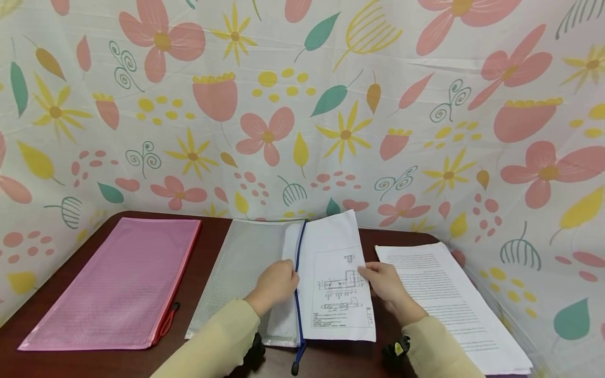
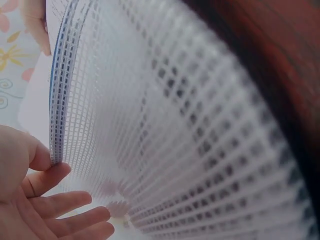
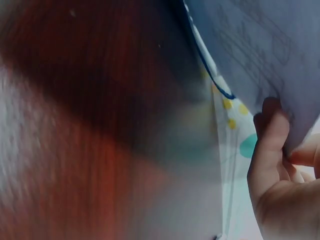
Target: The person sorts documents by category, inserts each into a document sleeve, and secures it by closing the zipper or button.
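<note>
1. Head view: a clear mesh folder [image 1: 227, 278] lies on the dark surface [image 1: 208, 247], middle of the scene. A sheet of paper [image 1: 331, 236] with a printed drawing lies partly inside it and partly out past the blue zip [image 1: 298, 257] on the right. The left hand [image 1: 273, 285] grips the folder at the zip edge; the right hand [image 1: 389, 290] pinches the paper's right edge. A pink folder [image 1: 108, 283] lies left, a stack of printed pages [image 1: 439, 294] right.
2. Left wrist view: the left thumb and forefinger pinch the mesh edge, other fingers stretched out.
3. Right wrist view: the right thumb and fingers pinch the paper, near the patterned cloth [image 3: 240, 175].
</note>
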